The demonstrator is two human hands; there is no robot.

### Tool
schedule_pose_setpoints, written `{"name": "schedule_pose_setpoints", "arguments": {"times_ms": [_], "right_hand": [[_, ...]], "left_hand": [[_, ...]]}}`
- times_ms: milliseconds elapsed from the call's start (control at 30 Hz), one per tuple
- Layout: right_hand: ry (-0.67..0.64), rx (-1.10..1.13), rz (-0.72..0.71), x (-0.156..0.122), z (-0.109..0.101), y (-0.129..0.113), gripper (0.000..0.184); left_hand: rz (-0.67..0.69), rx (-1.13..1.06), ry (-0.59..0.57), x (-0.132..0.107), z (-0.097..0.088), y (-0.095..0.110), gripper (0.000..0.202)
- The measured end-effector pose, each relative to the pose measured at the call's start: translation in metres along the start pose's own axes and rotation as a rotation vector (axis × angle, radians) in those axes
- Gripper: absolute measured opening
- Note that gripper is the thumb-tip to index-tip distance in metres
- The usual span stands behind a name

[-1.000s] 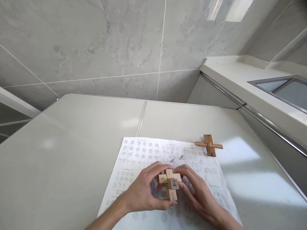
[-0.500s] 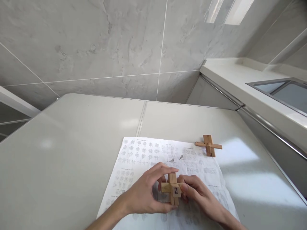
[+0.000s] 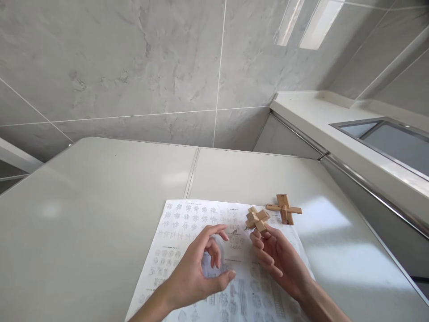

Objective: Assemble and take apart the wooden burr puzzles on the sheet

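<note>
One white bar (image 3: pixel 20 154) at the left edge of the frame, slanting down toward the table (image 3: pixel 100 214). Tabletop: glossy, off-white, rounded far-left corner, a seam (image 3: pixel 191 172) running down its middle to the paper. Gray marbled wall (image 3: pixel 134 58) with pale joint lines fills the top; two bright reflections at upper right.

Printed paper (image 3: pixel 167 239) at lower center, rows of small drawings. Left hand (image 3: pixel 191 277) above it: thumb and fingers curved, spread wide, nothing between them. Wooden block cluster (image 3: pixel 257 219) right of center, over the paper's upper right part. Right hand (image 3: pixel 286 259) just below it, thumb and index tips at the cluster's lower side; whether they grip it, cannot tell. Wooden cross (image 3: pixel 284 209) near, at the paper's upper right edge.

Broad glare on the table at lower right. Beyond: white counter (image 3: pixel 301 102), metal rail (image 3: pixel 348 172) beneath its edge, gray-framed panel (image 3: pixel 398 145) at far right.
</note>
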State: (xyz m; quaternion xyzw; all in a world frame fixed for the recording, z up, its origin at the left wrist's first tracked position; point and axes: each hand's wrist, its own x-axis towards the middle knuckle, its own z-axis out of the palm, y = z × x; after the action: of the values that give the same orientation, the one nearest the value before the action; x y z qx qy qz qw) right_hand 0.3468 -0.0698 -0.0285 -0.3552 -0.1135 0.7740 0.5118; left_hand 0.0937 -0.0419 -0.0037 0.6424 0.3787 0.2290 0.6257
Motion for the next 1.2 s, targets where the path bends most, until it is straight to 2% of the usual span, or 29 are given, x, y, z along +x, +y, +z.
{"name": "schedule_pose_setpoints", "arguments": {"times_ms": [133, 300, 567, 733, 933, 1200], "right_hand": [[0.069, 0.074, -0.096, 0.007, -0.011, -0.004, 0.03], [0.08, 0.186, -0.138, 0.013, -0.024, -0.008, 0.028], [0.071, 0.232, -0.135, 0.014, -0.026, -0.01, 0.033], [0.048, 0.11, -0.089, 0.012, -0.018, -0.002, 0.033], [-0.034, -0.115, -0.012, 0.006, -0.006, 0.007, 0.03], [-0.02, -0.096, 0.013, 0.005, -0.005, 0.005, 0.028]], "left_hand": [[-0.016, 0.02, -0.012, 0.0, 0.0, 0.0, 0.071], [-0.017, 0.022, -0.021, 0.0, 0.0, -0.001, 0.068], [-0.011, 0.037, -0.023, 0.001, 0.0, -0.001, 0.062], [-0.018, 0.052, -0.021, 0.001, -0.001, 0.0, 0.056], [-0.035, 0.112, 0.002, 0.004, 0.0, 0.003, 0.033], [-0.058, 0.105, 0.054, 0.006, 0.002, 0.0, 0.028]]}}
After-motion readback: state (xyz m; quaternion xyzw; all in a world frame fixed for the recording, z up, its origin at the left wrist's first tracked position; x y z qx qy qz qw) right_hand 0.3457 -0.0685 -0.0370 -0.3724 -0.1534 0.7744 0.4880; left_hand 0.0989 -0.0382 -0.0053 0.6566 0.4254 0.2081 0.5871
